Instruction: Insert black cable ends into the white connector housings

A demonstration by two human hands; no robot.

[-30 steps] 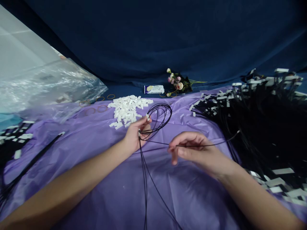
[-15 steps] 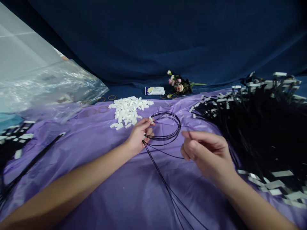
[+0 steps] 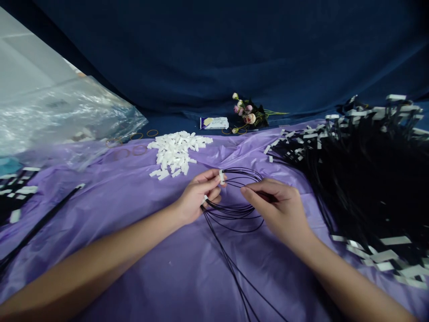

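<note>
Near the middle, my left hand (image 3: 201, 194) pinches a small white connector (image 3: 221, 177) between thumb and finger. A second white piece (image 3: 204, 200) shows lower, against the same hand. From these pieces thin black wires (image 3: 231, 209) curve to the right in loops, and loose lengths run down toward the bottom edge. My right hand (image 3: 279, 201) is closed at the right side of the loops, its thumb and fingertips pinching a black wire close to the connector. Part of the loops is hidden behind its fingers.
A pile of white connectors (image 3: 176, 152) lies on the purple cloth (image 3: 140, 264). Behind are a small packet (image 3: 214, 123), artificial flowers (image 3: 248, 117) and rubber bands (image 3: 152, 133). Clear plastic (image 3: 67, 116) is at left. Black wire bundles (image 3: 372, 174) cover the right; more lie left.
My right hand has moved left, onto the wire loops, and now pinches close to the connector. The white connector in my left hand shows more fully, and the view has shifted slightly.
</note>
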